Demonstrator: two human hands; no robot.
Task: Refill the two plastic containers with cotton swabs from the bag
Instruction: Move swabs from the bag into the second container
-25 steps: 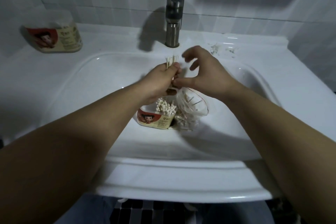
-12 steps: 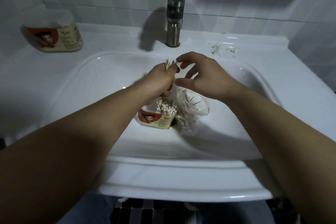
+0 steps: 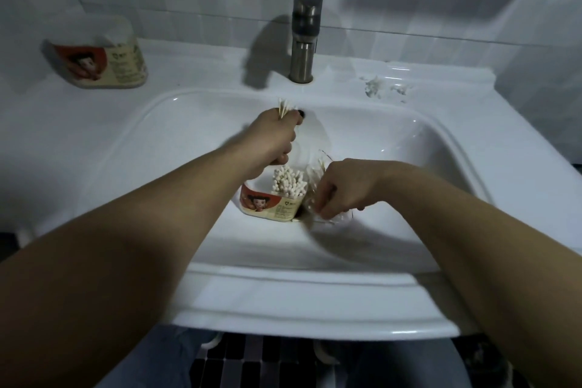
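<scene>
A plastic container (image 3: 267,206) with a red cartoon label lies in the sink basin (image 3: 176,148), a cluster of white cotton swabs (image 3: 288,183) standing in it. My left hand (image 3: 272,137) hovers above it and grips a bunch of swabs (image 3: 283,108), whose tips stick up past my fist. Right beside the container lies the clear plastic bag (image 3: 315,173) of swabs. My right hand (image 3: 341,187) reaches down into the bag with curled fingers, and the fingertips are blurred among the swabs. A second labelled container (image 3: 100,57) lies on the counter at the far left.
A steel faucet (image 3: 304,38) stands behind the basin at centre. White crumbs or residue (image 3: 382,88) mark the counter right of it. Tiled walls close in behind and to the right. The sink's front rim (image 3: 299,302) lies between my arms.
My right hand has dropped from beside the left hand's swab bunch down into the bag. My left hand keeps its bunch raised in about the same place.
</scene>
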